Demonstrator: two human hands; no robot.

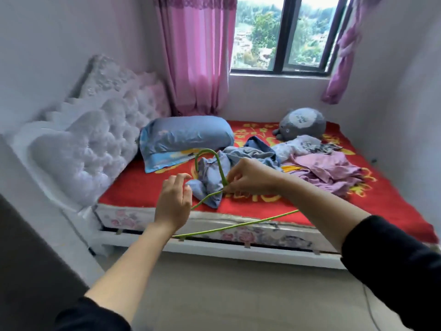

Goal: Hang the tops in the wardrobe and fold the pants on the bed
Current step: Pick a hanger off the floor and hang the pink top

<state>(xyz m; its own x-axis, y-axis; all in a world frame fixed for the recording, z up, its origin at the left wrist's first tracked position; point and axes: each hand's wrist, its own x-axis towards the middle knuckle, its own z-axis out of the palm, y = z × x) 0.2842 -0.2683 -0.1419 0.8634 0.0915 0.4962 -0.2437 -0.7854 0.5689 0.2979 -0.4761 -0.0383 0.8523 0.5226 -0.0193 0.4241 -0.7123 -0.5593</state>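
A green wire hanger [235,225] hangs in the air over the near edge of the bed [148,187], its hook pointing up. My right hand [250,176] pinches it at the neck, just below the hook. My left hand [174,201] is beside the hanger's left arm with fingers spread, holding nothing. Behind the hands a light blue garment [210,177] lies crumpled on the red blanket. More blue clothes [255,151] and a heap of lilac clothes [327,168] lie further right, with yellow hangers [290,167] partly hidden between them.
A blue pillow [183,139] lies by the white tufted headboard [100,130]. A grey plush toy [301,124] sits at the far side under the window [281,37]. Pink curtains [195,53] hang at both sides. A dark surface [28,259] stands at the left. No wardrobe is in view.
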